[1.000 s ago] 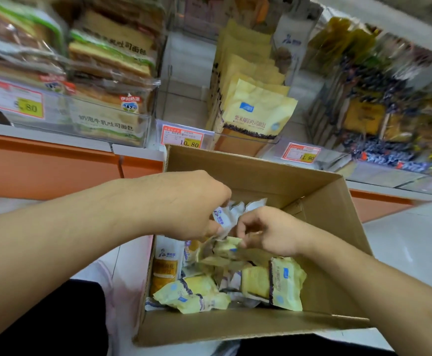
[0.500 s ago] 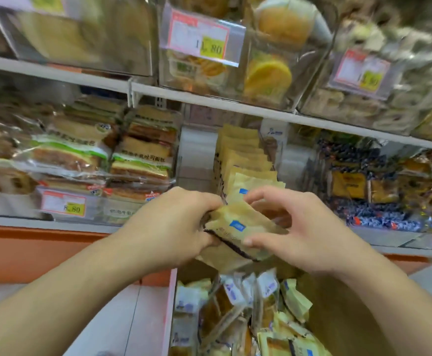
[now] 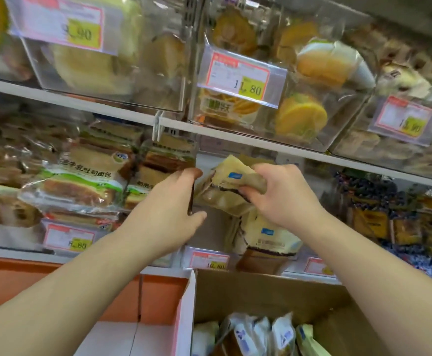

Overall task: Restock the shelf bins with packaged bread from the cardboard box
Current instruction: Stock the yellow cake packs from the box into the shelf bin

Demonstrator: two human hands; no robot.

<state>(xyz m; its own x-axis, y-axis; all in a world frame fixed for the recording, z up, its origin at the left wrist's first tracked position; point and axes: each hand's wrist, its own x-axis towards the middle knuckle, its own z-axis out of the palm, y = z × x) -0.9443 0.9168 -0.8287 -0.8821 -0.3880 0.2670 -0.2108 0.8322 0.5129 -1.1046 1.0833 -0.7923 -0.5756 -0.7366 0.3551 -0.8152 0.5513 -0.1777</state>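
My right hand [image 3: 284, 194] grips a pale yellow bread packet [image 3: 231, 177] with a blue logo and holds it tilted above the middle shelf bin [image 3: 198, 227]. In that bin stand more of the same yellow packets [image 3: 268, 237]. My left hand [image 3: 170, 201] curls its fingers and thumb round the bin's clear left wall. The cardboard box [image 3: 261, 296] stands open below, with several white and yellow bread packets [image 3: 256, 335] inside it.
Clear bins of sliced toast loaves [image 3: 81, 181] fill the shelf to the left. Round buns [image 3: 302, 116] sit in bins on the upper shelf, behind price tags [image 3: 240, 75]. Dark blue and yellow packets [image 3: 389, 214] are on the right. An orange shelf base [image 3: 55, 286] runs below.
Both hands rose from the box to the shelf. The yellow packet, held by both hands before, is now in my right hand alone; my left hand has taken hold of the bin's wall.
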